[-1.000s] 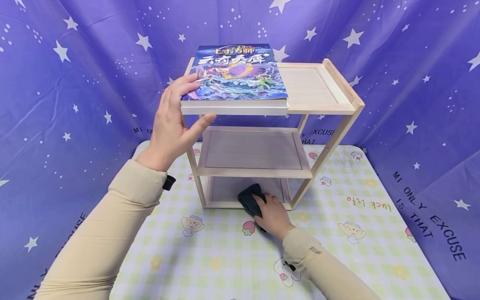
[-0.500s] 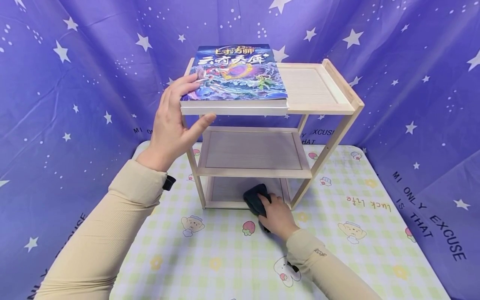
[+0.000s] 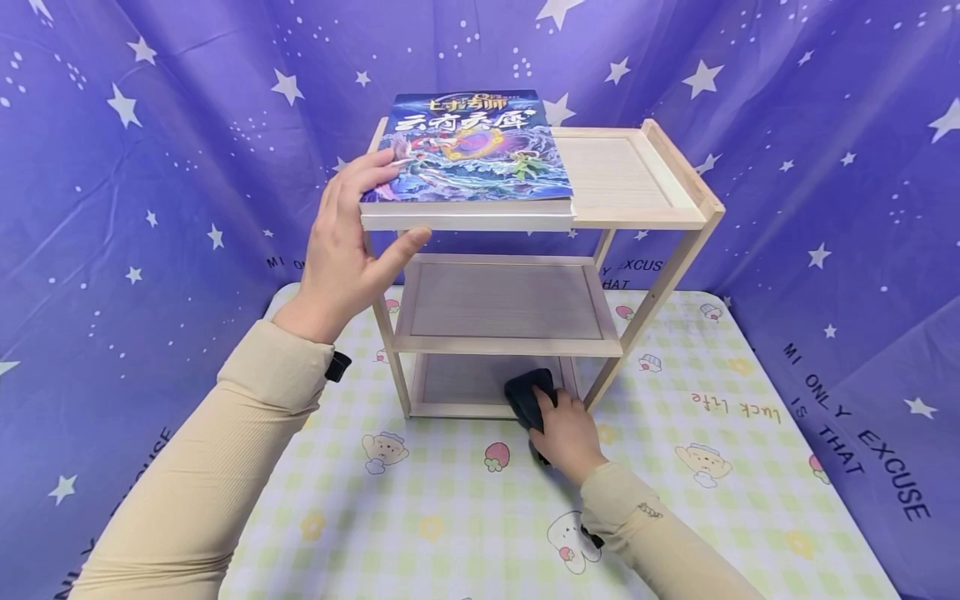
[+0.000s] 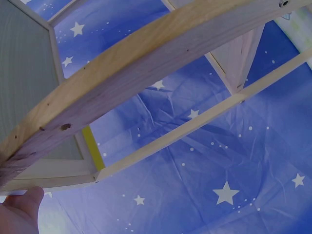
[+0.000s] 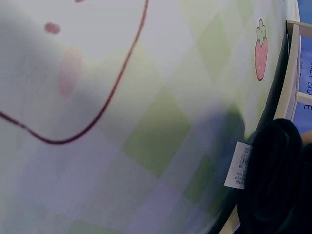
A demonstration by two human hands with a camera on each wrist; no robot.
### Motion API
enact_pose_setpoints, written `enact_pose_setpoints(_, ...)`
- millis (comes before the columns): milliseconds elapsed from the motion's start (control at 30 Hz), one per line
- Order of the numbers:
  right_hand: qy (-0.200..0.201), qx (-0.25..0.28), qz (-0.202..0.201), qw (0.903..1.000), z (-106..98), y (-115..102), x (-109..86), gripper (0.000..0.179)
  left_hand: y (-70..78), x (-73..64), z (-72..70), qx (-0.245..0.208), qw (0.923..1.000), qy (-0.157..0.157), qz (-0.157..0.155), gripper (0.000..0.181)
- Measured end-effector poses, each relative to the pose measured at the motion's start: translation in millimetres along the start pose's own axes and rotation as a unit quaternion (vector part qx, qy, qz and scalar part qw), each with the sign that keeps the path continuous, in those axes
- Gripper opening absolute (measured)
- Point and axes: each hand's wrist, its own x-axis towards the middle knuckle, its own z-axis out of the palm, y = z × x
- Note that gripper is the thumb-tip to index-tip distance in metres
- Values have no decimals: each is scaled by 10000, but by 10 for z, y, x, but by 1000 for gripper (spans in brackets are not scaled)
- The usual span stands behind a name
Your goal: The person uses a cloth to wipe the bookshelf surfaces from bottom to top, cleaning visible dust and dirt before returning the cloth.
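Note:
A three-tier wooden shelf (image 3: 506, 344) stands on the table. On the left half of its top board lies a blue illustrated book (image 3: 472, 179). My left hand (image 3: 337, 250) holds the shelf's upper left corner, fingers over the book's left edge and thumb out below its front edge. In the left wrist view, only a bit of that hand (image 4: 22, 209) shows beside the frame. My right hand (image 3: 570, 433) grips a folded dark cloth (image 3: 527, 396) against the lowest board, toward its right front. The right wrist view shows the cloth (image 5: 273, 170) with a white label.
A checked tablecloth (image 3: 450, 517) with cartoon prints covers the table. Purple star-printed curtains (image 3: 847, 250) enclose the back and both sides. The shelf's right front leg (image 3: 648, 304) rises just right of my right hand.
My right hand has slid the cloth to the right along the front of the lowest board. The left hand, book and shelf stay in place.

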Motion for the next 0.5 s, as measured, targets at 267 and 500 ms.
enact_pose_setpoints(267, -107, -162, 210, 9996, -28, 16, -26, 65, -4, -7, 2, 12, 10000, -22, -23, 70)
enact_pose_setpoints(500, -78, -246, 406, 9988, -5, 58, -33, 69, -3, -5, 2, 9, 10000, 2, -14, 70)
